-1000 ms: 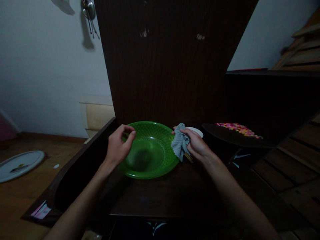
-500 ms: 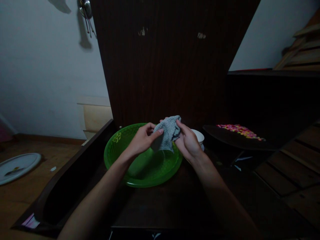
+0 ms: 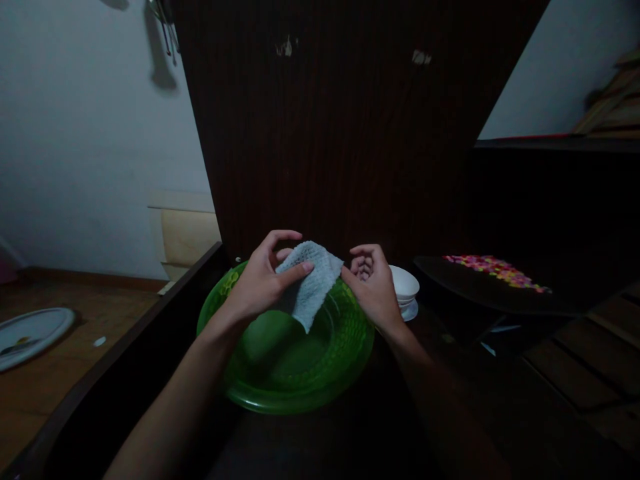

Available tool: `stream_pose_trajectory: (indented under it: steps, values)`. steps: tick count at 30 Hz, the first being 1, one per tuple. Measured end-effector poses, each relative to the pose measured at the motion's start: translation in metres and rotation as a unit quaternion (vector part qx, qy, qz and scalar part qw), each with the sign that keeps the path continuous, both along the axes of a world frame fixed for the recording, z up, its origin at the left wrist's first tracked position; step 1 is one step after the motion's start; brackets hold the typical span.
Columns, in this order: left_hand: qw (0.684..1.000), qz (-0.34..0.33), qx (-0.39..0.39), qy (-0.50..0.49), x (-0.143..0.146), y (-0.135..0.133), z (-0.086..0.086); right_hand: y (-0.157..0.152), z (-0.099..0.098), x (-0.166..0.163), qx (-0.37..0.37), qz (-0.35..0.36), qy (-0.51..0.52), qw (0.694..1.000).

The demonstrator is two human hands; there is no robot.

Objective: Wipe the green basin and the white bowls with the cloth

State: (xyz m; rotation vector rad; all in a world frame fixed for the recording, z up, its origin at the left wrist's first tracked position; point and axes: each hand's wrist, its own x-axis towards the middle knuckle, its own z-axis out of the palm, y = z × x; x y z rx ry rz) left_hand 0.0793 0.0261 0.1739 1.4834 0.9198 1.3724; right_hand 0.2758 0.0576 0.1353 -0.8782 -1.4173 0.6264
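A small light-grey cloth (image 3: 313, 283) with a bumpy weave is held up over the green plastic basin (image 3: 290, 397). My left hand (image 3: 263, 277) grips its left part, thumb across the top and the other fingers behind it. At the cloth's right corner is my right hand (image 3: 370, 280), fingers curled and the thumb against the corner; what lies behind the thumb is hidden. One pointed end of the cloth hangs down above the basin's inside.
White bowls (image 3: 404, 283) stand stacked right of the basin. Farther right, a dark ledge (image 3: 465, 287) carries pink and yellow bits. A tall dark wooden panel (image 3: 325, 147) rises behind. On the floor at left lies a white oval lid-like thing (image 3: 37, 330).
The bunched cloth is now spread flatter, its weave facing me. My right hand has slid to its corner, with the fingers curled. The view has shifted slightly.
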Motion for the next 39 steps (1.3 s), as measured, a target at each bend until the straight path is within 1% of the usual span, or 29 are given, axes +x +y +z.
stream_pose_trajectory:
  steps: [3, 5, 9, 11, 15, 18, 20, 22, 26, 30, 34, 37, 39]
  values:
    - [0.999, 0.009, 0.034, 0.019, -0.001, -0.001, 0.001, -0.004, 0.006, -0.002, -0.07, 0.113, 0.025, 0.991]
    - [0.999, 0.01, 0.033, 0.027, -0.004, 0.0, 0.002, -0.006, 0.011, -0.002, -0.101, 0.17, 0.055, 0.979]
    - [0.999, 0.014, 0.01, 0.032, -0.01, 0.002, 0.004, -0.009, 0.018, -0.001, -0.145, 0.247, 0.14, 0.948]
    - [1.0, 0.019, 0.004, 0.024, -0.013, 0.003, 0.003, -0.01, 0.019, -0.002, -0.163, 0.263, 0.151, 0.939]
    - [0.999, 0.031, -0.009, 0.018, -0.017, 0.005, 0.002, -0.011, 0.015, -0.004, -0.163, 0.264, 0.117, 0.944]
    - [0.999, 0.03, -0.008, 0.034, -0.023, 0.006, 0.005, -0.008, 0.011, -0.002, -0.171, 0.24, 0.098, 0.951]
    - [0.998, 0.023, -0.016, 0.056, -0.029, 0.004, 0.009, -0.006, 0.009, 0.001, -0.17, 0.216, 0.084, 0.958]
    - [0.994, 0.026, -0.01, 0.103, -0.035, 0.002, 0.012, -0.003, 0.008, 0.004, -0.16, 0.197, 0.064, 0.965]
    - [0.979, 0.037, 0.038, 0.195, -0.042, 0.002, 0.013, -0.001, 0.006, 0.006, -0.151, 0.176, 0.02, 0.972]
    - [0.969, 0.006, 0.054, 0.242, -0.044, 0.007, 0.008, -0.002, 0.005, 0.005, -0.169, 0.179, 0.025, 0.969]
    - [0.942, 0.019, 0.084, 0.324, -0.046, 0.011, 0.004, -0.001, 0.003, 0.006, -0.167, 0.186, 0.019, 0.968]
    - [0.92, 0.022, 0.092, 0.38, -0.048, 0.013, 0.003, 0.002, 0.002, 0.007, -0.139, 0.155, -0.019, 0.978]
    - [0.914, 0.026, 0.093, 0.395, -0.05, 0.015, 0.003, 0.004, 0.002, 0.009, -0.101, 0.124, -0.081, 0.984]
